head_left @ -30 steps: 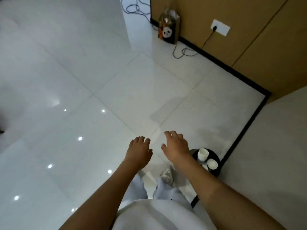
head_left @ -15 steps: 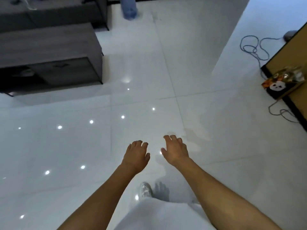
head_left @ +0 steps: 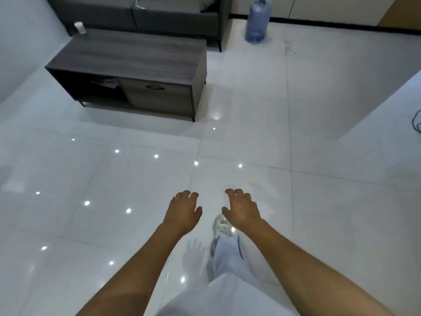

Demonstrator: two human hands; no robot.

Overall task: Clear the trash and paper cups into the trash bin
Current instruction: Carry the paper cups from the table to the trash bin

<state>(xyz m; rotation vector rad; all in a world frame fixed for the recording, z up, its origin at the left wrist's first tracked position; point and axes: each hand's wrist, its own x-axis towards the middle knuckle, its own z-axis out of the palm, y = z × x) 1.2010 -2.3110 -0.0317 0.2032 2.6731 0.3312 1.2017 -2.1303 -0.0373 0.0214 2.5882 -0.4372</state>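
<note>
A white paper cup stands upright at the far left corner of a low dark wooden table. My left hand and my right hand hang side by side over the white tiled floor, well short of the table. Both are empty, with fingers loosely curled and palms down. The trash bin is out of view.
A grey sofa stands behind the table. A blue water jug sits on the floor at the back. A white wall corner juts in at the right, with a cable beyond it. My foot is below my right hand.
The view has swung left, away from the bin with cups and the wooden wall, so the table, sofa and jug are now ahead. Both hands stay empty in front of me.
</note>
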